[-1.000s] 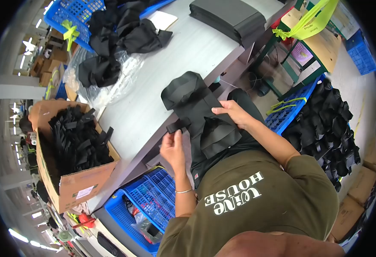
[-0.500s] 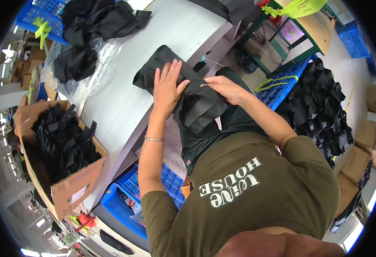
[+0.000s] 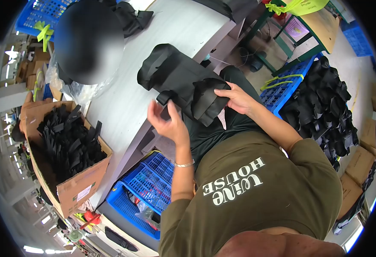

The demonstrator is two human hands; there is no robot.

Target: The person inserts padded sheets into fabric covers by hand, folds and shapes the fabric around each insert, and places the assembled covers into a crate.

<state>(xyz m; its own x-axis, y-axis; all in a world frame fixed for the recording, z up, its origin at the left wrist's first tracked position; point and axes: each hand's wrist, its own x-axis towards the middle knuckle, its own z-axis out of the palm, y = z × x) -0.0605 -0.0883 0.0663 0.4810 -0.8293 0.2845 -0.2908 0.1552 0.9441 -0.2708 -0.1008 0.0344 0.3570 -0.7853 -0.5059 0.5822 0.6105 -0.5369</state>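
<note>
A black fabric piece (image 3: 177,70), sewn like a small bag with folded flaps, lies partly over the table edge and partly over my lap. My right hand (image 3: 236,99) grips its near right end, thumb on top and fingers underneath. By the left edge of the piece, a short black strap loop (image 3: 165,97) sticks up. My left hand (image 3: 167,122) is at this loop, its thumb and fingers apart and curved. Whether its fingertips touch the loop is hard to make out.
On the table (image 3: 128,92), a cardboard box (image 3: 83,188) of black strips stands left. A blurred patch hides much of the black fabric pile (image 3: 132,21) behind. Blue baskets (image 3: 143,184) sit below; another basket (image 3: 288,88) at right adjoins heaped black pieces (image 3: 320,109).
My left hand has lifted off the fabric and drawn back toward me, its fingers curling. My right hand has shifted to the near end, and the fabric is more spread out.
</note>
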